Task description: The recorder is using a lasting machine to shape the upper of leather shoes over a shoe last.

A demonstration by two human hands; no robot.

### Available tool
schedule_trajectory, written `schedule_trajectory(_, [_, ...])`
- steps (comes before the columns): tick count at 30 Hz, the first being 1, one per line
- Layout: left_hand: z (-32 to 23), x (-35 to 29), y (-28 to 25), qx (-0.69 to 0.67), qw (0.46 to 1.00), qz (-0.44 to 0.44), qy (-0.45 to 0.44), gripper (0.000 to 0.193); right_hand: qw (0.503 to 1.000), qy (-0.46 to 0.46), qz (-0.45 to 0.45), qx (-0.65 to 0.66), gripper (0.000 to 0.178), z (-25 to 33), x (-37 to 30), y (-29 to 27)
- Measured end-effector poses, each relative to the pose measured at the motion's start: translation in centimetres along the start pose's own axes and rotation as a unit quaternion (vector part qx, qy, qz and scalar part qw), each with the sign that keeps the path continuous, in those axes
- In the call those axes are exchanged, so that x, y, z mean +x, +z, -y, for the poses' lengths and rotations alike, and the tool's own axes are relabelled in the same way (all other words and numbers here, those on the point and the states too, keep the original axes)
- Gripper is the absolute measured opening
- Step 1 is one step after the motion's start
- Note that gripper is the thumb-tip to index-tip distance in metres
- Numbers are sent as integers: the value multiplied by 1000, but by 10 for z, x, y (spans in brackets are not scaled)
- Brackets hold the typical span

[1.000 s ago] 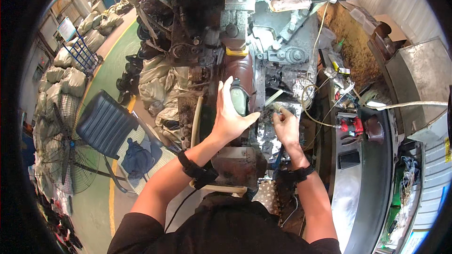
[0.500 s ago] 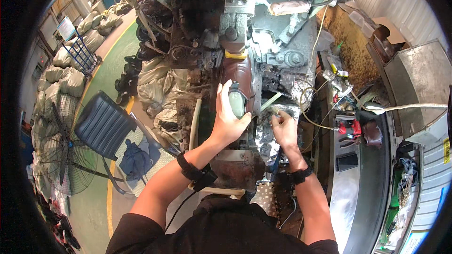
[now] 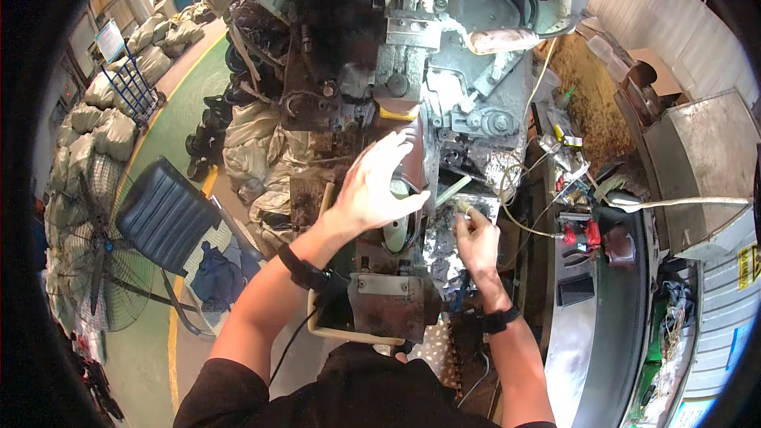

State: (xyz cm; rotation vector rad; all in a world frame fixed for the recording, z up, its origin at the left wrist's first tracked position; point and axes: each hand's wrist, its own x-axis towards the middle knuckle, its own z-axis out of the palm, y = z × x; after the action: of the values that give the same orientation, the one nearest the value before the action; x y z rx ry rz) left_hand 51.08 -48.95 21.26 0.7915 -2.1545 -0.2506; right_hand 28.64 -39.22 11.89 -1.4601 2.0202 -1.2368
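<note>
A brown leather shoe upper (image 3: 412, 165) is on a pale green shoe last (image 3: 395, 235), with its toe end against the clamp of a grimy metal machine (image 3: 413, 32). My left hand (image 3: 371, 190) lies over the upper's left side, fingers stretched forward and thumb apart across the heel opening; whether it touches the leather is unclear. To the right, my right hand (image 3: 479, 239) is closed, thumb and fingers pinched together above the machine's metal parts. What it holds, if anything, is too small to make out. A pale green strip (image 3: 453, 190) lies just ahead of those fingertips.
A white-wrapped handle (image 3: 502, 41) juts out above the machine. On the right bench are a red tool (image 3: 583, 234), a dark phone-like slab (image 3: 575, 291) and a hanging hose (image 3: 682, 202). A black chair (image 3: 162, 208) and a large fan (image 3: 99, 246) stand at left.
My left hand has loosened from around the heel, its fingers now stretched forward along the upper. The last's heel end shows lower in view. My right hand stays pinched, and the view has shifted slightly.
</note>
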Motion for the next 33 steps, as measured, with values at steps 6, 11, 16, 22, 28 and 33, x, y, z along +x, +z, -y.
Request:
schedule_trajectory(6, [-6, -5, 7, -5, 997, -76, -12, 65, 997, -43, -5, -64, 18, 1, 3, -1])
schedule_trajectory(11, [-7, -19, 13, -9, 995, -100, -29, 69, 997, -56, -30, -38, 30, 0, -5, -2])
schedule_trajectory(16, [-11, -34, -2, -99, 994, -45, -33, 74, 1000, -17, -13, -23, 38, 1, -13, -6])
schedule_trajectory(22, [20, -49, -13, -239, 954, -161, -84, 34, 969, -77, 187, 140, 121, 126, -38, 13])
schedule_trajectory(28, [40, -78, -15, -350, 908, -167, -158, 23, 992, -100, 32, -66, 124, 134, -55, 61])
schedule_trajectory(33, [44, -105, -23, -406, 863, -151, -258, 21, 985, -144, -49, -83, 111, 119, -54, 67])
